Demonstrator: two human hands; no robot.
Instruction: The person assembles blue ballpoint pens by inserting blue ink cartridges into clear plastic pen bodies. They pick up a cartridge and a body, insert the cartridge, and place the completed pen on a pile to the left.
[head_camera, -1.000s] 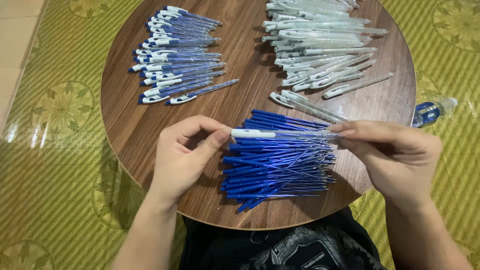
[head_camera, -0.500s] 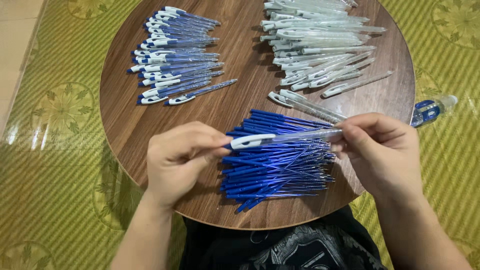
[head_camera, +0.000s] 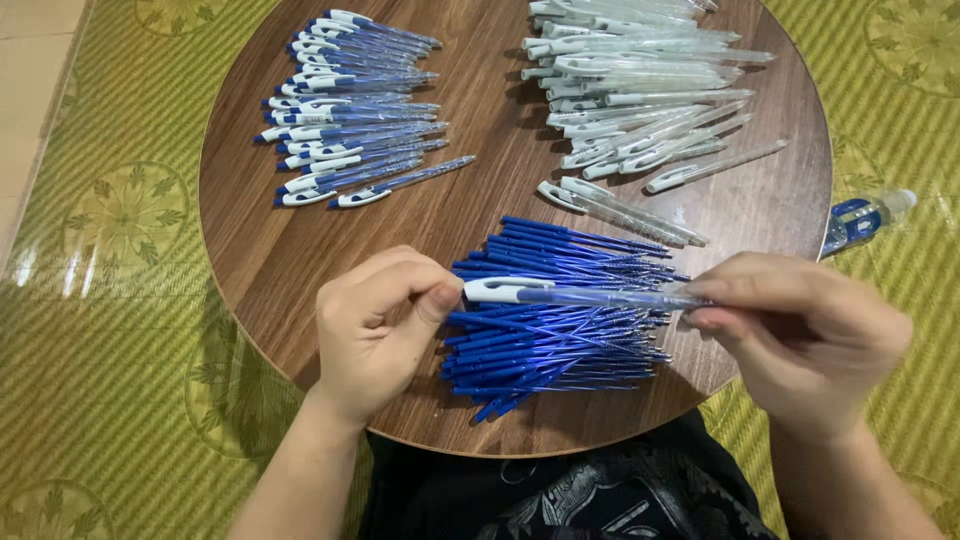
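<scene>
The person holds one clear-barrelled pen (head_camera: 580, 295) level between both hands, just above a heap of blue ink refills (head_camera: 555, 315). Its long axis runs left to right across the view, white clip end toward the left hand (head_camera: 385, 330), slim tip end toward the right hand (head_camera: 800, 335). The left thumb and forefinger are closed at the white cap end, the other fingers curled in; the right hand pinches the barrel's far end between fingertips. Neither hand is the nearer, since each grips an end.

The refills below lie roughly parallel to the pen, thin glossy blue tubes fanned loosely on the round wood-grain table (head_camera: 250, 250). Well apart, at the table's far left, sits a tidy pile of finished blue-and-white pens (head_camera: 345, 120); at the far right lies a heap of empty transparent barrels (head_camera: 630, 90) (white clips showing at their ends). A plastic bottle with a blue label (head_camera: 860, 220) lies off the table's right edge on a green patterned mat (head_camera: 100, 330).
</scene>
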